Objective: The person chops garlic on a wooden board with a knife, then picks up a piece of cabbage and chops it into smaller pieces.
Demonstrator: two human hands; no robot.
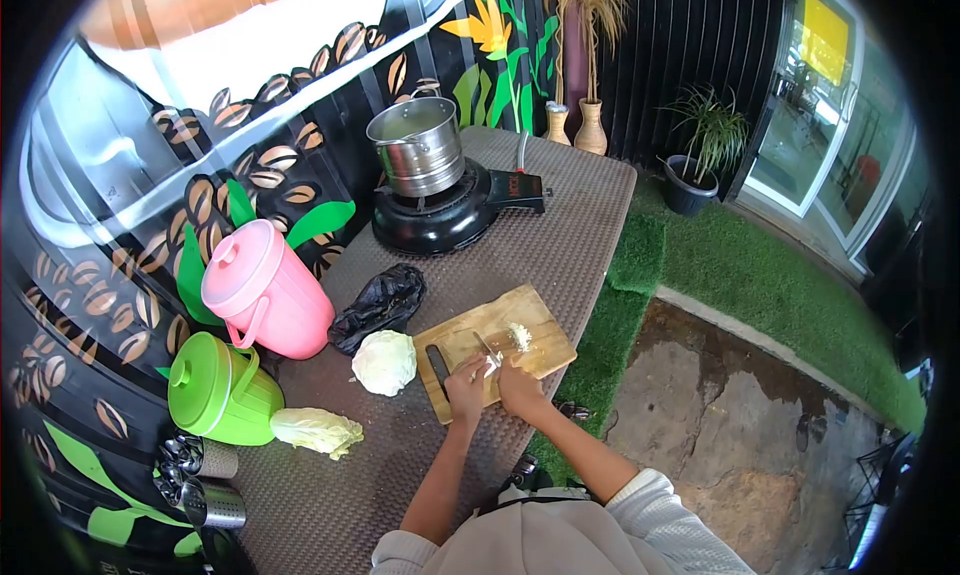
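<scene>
I can't read the red letters [525, 186] on the stove [428, 225]. My right grip [519, 388] squeezes the knife [485, 343]; my left grip [465, 387] pinches a white bit [493, 363] by its blade, just left of the chopped pile [520, 336] on the board [550, 350].

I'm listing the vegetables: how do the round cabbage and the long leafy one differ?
The round cabbage is a compact ball, while the long leafy one is narrow and lies on its side. The round cabbage looks pale overall; the long leafy one has yellow-green, frilly leaf ends. Both rest on the brown table, off the cutting board.
</scene>
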